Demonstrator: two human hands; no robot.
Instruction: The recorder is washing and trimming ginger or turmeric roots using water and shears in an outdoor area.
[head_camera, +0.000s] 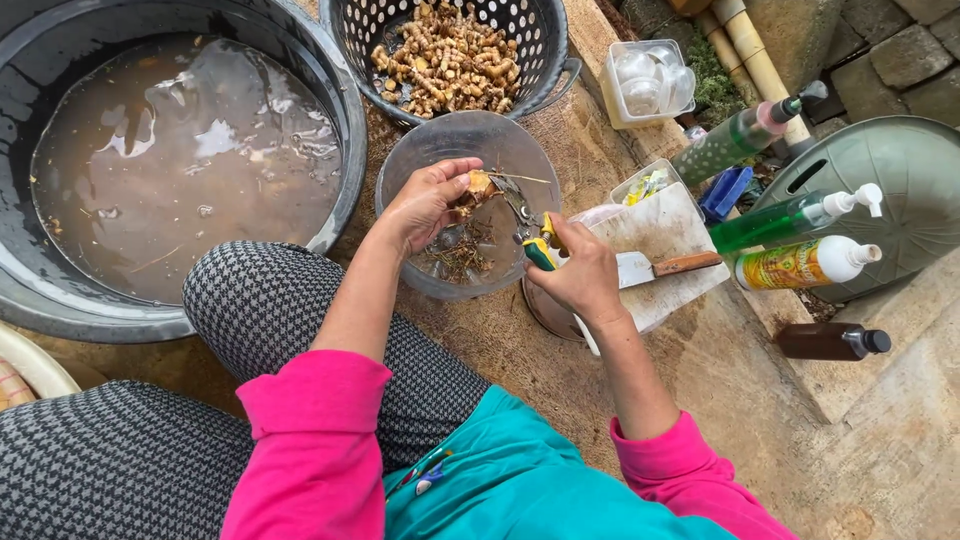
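Over the clear bowl (470, 140) I have my left hand (425, 200) pinched shut on a root (478, 184), with my right hand (580, 275) clenched around the shears (530, 232), blades at the root. Beyond sits the basket (540, 30) of roots; left, a tub (30, 290) of muddy water; right, a knife (665, 266) on a board (665, 225).

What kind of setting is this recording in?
Probably an outdoor washing and food-prep spot beside a house. A large black tub of muddy water, a perforated basket of small roots and pump bottles sit on rough concrete ground, where the person trims a root over a clear bowl.
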